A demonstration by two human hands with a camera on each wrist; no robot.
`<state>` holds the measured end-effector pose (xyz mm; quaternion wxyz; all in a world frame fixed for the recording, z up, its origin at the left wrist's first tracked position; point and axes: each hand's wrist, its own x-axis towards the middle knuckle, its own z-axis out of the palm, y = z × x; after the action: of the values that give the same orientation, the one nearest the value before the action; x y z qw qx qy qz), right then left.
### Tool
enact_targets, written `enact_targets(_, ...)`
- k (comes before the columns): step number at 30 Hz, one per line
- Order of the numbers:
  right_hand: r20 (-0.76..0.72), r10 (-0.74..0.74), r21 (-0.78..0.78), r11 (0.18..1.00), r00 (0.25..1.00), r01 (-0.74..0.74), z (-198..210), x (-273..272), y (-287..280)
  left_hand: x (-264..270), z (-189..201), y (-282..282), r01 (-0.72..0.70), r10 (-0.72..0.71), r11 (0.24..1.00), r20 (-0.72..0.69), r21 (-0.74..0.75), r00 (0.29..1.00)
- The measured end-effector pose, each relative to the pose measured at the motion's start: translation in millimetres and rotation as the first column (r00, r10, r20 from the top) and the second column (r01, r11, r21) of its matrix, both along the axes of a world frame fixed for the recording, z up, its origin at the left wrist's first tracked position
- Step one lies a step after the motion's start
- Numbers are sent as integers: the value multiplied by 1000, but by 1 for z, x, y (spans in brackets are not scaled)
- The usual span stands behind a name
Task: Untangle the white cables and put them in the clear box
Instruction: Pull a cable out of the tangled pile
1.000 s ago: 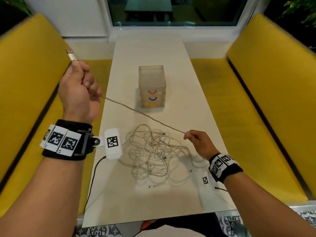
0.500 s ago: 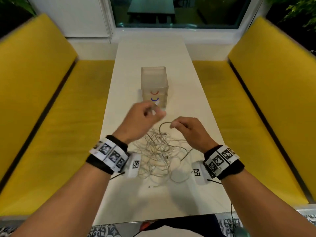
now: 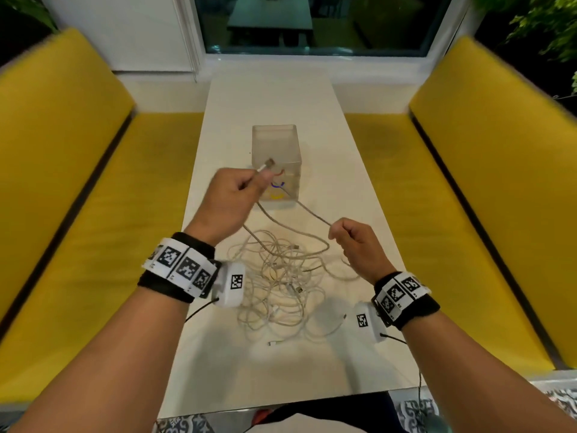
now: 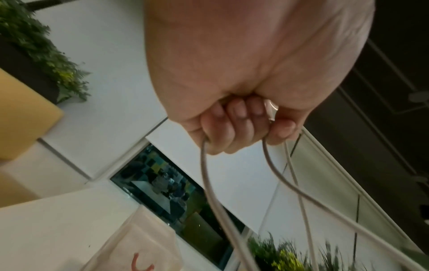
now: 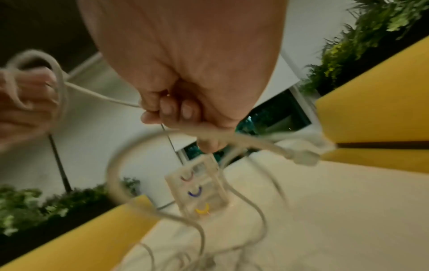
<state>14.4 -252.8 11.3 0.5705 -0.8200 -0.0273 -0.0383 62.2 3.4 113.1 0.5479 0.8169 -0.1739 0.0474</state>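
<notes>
1. The left hand (image 3: 231,198) was raised over the middle of the surface (image 3: 268,101), just near-left of the clear box (image 3: 276,151), its fingers (image 4: 234,124) curled tight round a white cable (image 3: 309,210); the plug end (image 3: 267,164) stuck out beyond the knuckles, in front of the box's near wall.
2. From that fist, strands hung down in the left wrist view: at least two left the fingers and dropped toward the surface.
3. The right hand (image 3: 356,245) was held lower and nearer, right of centre, well apart from the left hand, its fingers (image 5: 167,108) pinched on the same cable, which ran taut up to the left hand.
4. The tangle of white cables (image 3: 281,285) lay on the surface between the two wrists, nearer than the box; loose plug ends trailed toward the near edge, with bare surface between them and that edge.
5. The box stood upright near the surface's middle, with open surface beyond it to the far edge under the window (image 3: 312,23), and narrow bare strips to its left and right.
6. Yellow benches (image 3: 78,182) flanked both long edges of the surface.
7. The right wrist view was blurred; a cable loop and a plug swung in front of the box there.
</notes>
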Motion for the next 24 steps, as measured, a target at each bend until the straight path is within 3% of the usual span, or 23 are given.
enact_targets(6, -140, -67, -43, 997, 988, 61, -55, -16, -24, 11, 19, 27, -97, 107, 989, 84, -113, 991)
enact_targets(13, -171, -133, -60, 990, 976, 125, -64, -12, -32, 8, 27, 34, -148, 199, 946, 154, -288, 968)
enact_targets(18, -224, -111, -70, 993, 968, 98, -66, -5, -29, 5, 51, 40, -203, 318, 847, 161, -491, 934)
enact_targets(21, -218, -118, 24, 992, 969, 126, -47, -2, -15, 5, 51, 36, -225, 293, 937, 251, -267, 923)
enact_targets(24, -156, -112, 147, 980, 981, 135, -9, 4, 9, 4, 28, 15, -195, 195, 981, 124, -12, 973)
